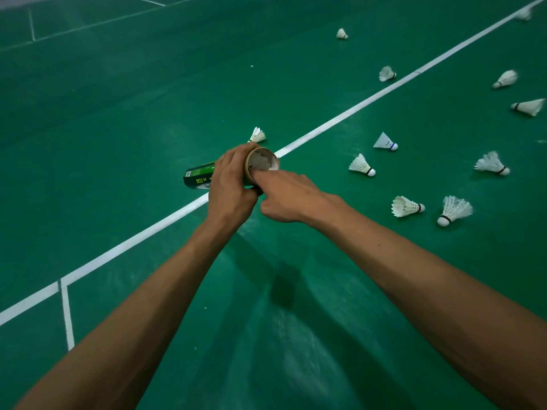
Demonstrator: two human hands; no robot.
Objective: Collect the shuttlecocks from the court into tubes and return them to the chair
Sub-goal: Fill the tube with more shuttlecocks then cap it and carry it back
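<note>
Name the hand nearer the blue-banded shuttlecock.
Right. The right hand touches the mouth of the tube, on the side toward the blue-banded shuttlecock; the left hand grips the tube, farther off.

this was an indoor badminton court. the floor (148,113) was green sports matting marked with white boundary lines (340,116), and white feathered shuttlecocks (362,165) lay scattered across it under artificial light.

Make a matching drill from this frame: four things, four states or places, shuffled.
1 left hand
2 right hand
3 tube
4 blue-banded shuttlecock

A lying on the court, right of the white line
B forefinger at the tube's mouth
C wrapped round the tube
D white feathers showing inside

Pairs: 1-C, 2-B, 3-D, 4-A
</note>
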